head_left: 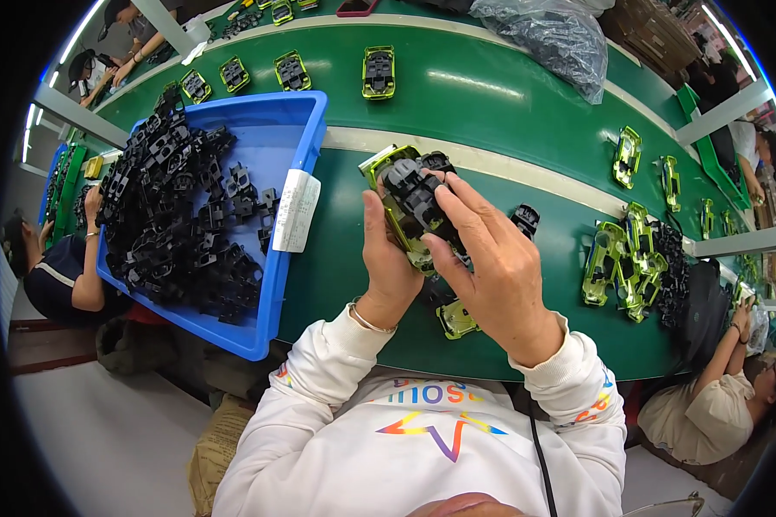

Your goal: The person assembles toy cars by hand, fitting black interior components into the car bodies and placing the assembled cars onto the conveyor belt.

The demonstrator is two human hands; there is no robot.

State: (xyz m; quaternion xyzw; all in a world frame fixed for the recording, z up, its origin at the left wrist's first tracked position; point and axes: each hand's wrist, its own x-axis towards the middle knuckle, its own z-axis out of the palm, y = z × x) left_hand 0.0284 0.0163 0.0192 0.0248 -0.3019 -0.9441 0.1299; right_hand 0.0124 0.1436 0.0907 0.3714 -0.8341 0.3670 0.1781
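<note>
In the middle of the picture, my left hand (pixel 390 265) is closed round a shiny yellow-green toy car body (pixel 393 222), held upside down above the green table. A black plastic car interior (pixel 412 191) lies inside that shell. My right hand (pixel 497 263) has its fingertips and thumb on the black piece, gripping it against the body. Below my hands a second green car body (pixel 457 320) lies partly hidden on the table. Just beyond my right fingers is a loose black interior part (pixel 524 220).
A blue tray (pixel 272 293) heaped with black plastic parts (pixel 177 207) stands at my left. Several green bodies (pixel 634 258) are piled at the right beside more black parts (pixel 669 276). Fitted cars (pixel 378 73) sit along the green conveyor belt (pixel 474 82). Co-workers sit at both sides.
</note>
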